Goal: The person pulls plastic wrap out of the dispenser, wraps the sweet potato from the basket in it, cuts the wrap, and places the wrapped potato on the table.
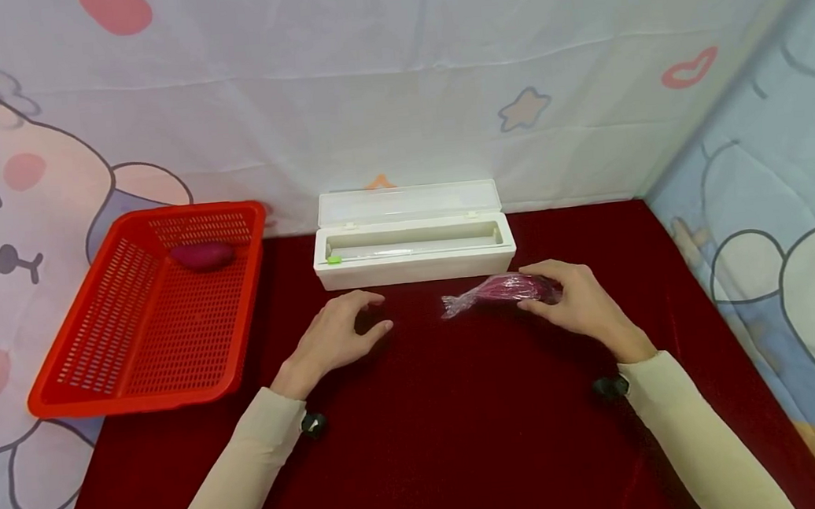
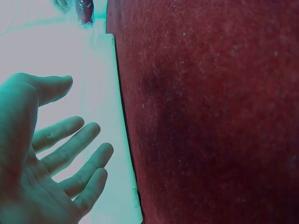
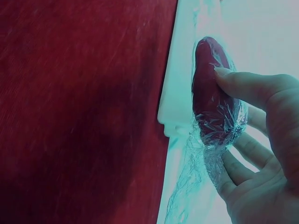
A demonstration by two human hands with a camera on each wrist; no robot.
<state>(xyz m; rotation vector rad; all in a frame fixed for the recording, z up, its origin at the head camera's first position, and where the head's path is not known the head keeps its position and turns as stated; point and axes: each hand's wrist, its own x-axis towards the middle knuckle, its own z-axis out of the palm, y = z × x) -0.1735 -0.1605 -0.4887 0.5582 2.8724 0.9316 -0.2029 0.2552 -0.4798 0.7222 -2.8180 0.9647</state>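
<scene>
My right hand (image 1: 577, 298) holds a purple sweet potato (image 1: 512, 287) wrapped in clear cling film, pinched between thumb and fingers at its right end. A twisted tail of film (image 1: 459, 304) sticks out to the left. In the right wrist view the thumb presses on the wrapped sweet potato (image 3: 212, 88), and loose crinkled film hangs below it. My left hand (image 1: 331, 331) is held with fingers spread and nothing in it, in front of the left end of a white cling film dispenser (image 1: 416, 270). The dispenser's clear lid (image 1: 409, 202) stands raised.
A red plastic basket (image 1: 237, 353) stands at the left with another purple sweet potato (image 1: 203, 255) inside. A small green slider (image 1: 334, 260) sits on the dispenser's front rail. Dark red cloth (image 1: 449, 441) covers the table, and a printed curtain (image 1: 397, 105) hangs behind.
</scene>
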